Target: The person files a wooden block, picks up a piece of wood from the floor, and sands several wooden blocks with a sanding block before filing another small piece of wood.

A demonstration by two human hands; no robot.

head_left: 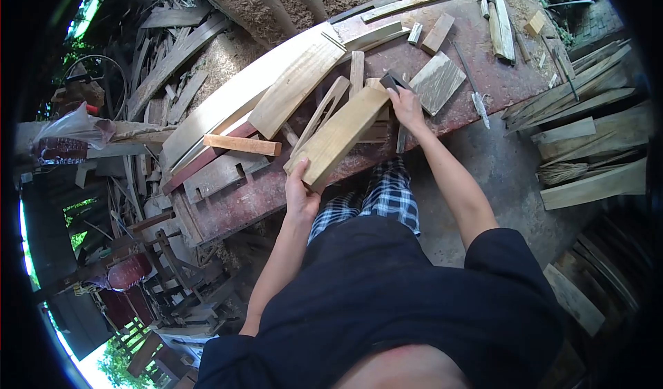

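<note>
A long, thick wooden board [343, 132] slants across my front, over the near edge of the workbench. My left hand [301, 190] is closed round its lower left end, thumb on the upper face. At the board's far right end, my right hand [409, 107] is closed on a dark angular tool [395, 81], whose exact kind I cannot tell. The tool overlaps the board's corner in this view. Just behind the board lies a slotted wooden piece [329, 106]. A flat board with streaked grain [438, 83] rests right of my right hand.
The red-stained workbench [235, 206] carries wide planks [297, 85], an orange-brown strip [242, 145], a small block [438, 33] and a thin rod with a pale, ragged end [481, 109]. Stacked boards [594, 147] stand at the right. Scrap wood [173, 64] and shavings lie beyond.
</note>
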